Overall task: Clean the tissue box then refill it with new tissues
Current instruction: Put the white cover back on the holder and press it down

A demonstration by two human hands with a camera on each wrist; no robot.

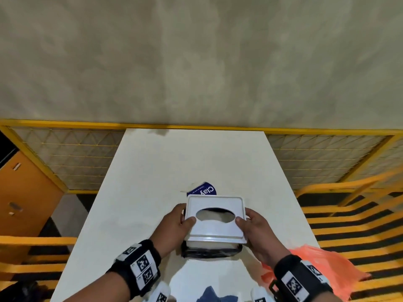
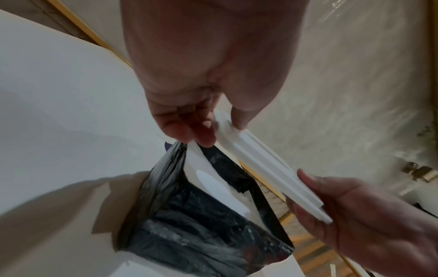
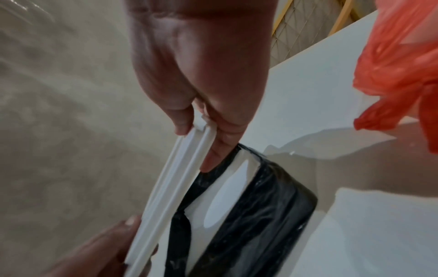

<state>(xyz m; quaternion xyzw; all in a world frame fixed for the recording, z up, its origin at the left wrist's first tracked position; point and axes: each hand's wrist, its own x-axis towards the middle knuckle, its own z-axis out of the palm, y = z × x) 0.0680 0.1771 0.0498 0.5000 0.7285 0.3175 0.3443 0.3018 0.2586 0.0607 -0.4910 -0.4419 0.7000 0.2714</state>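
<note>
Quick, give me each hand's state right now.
Left hand: pinches the left edge of the white lid, thumb on top.
Right hand: pinches the lid's right edge, thumb on top.

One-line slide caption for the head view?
Both hands, left hand and right hand, hold the white lid above the black tissue box.

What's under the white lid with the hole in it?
Under the white lid, held by the left hand and right hand, sits a black box with white tissues inside. How many tissues it holds is hidden.
</note>
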